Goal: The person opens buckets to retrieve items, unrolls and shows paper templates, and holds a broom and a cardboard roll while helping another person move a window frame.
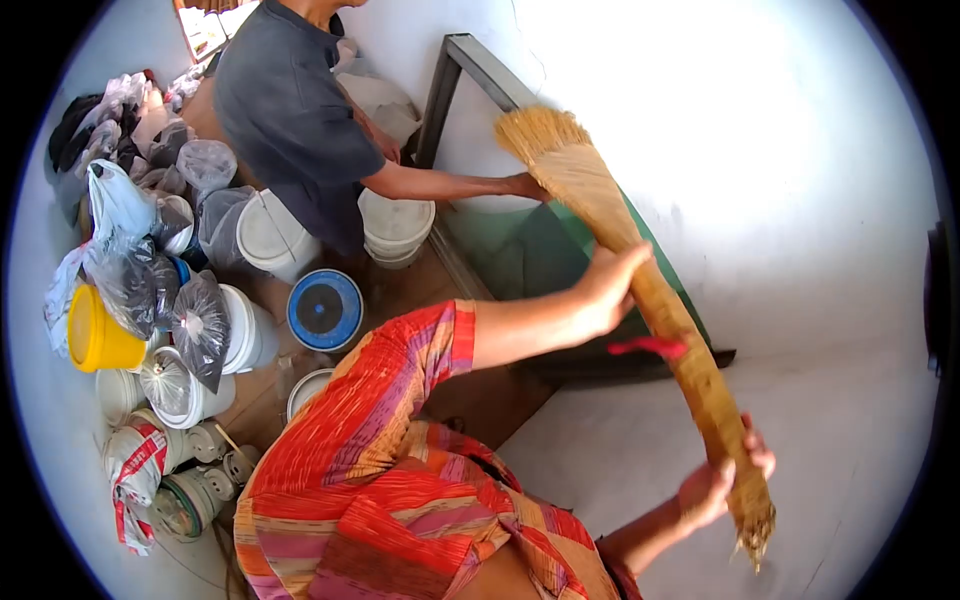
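Observation:
A straw broom (pixel 672 300) slants across the view, its bristles at the upper left and the frayed butt of its handle at the lower right. My left hand (pixel 607 288) is closed around it just below the flared head. Lower down, my right hand (pixel 722 480) grips the handle close to its end. A red strip (pixel 650 346) sticks out beside the handle between my hands. Behind the broom, a greenish glass sheet (pixel 500 250) leans at the wall. A co-worker's hand (pixel 525 187) is at the glass beside the bristles; its exact contact is hidden.
The co-worker in a dark shirt (pixel 290 110) stands at the upper left near a metal frame (pixel 436 110). Lidded buckets (pixel 270 235), a blue-lidded bucket (pixel 325 310), a yellow bucket (pixel 103 328) and plastic bags (pixel 122 215) crowd the left floor. A white wall (pixel 800 200) rises at right.

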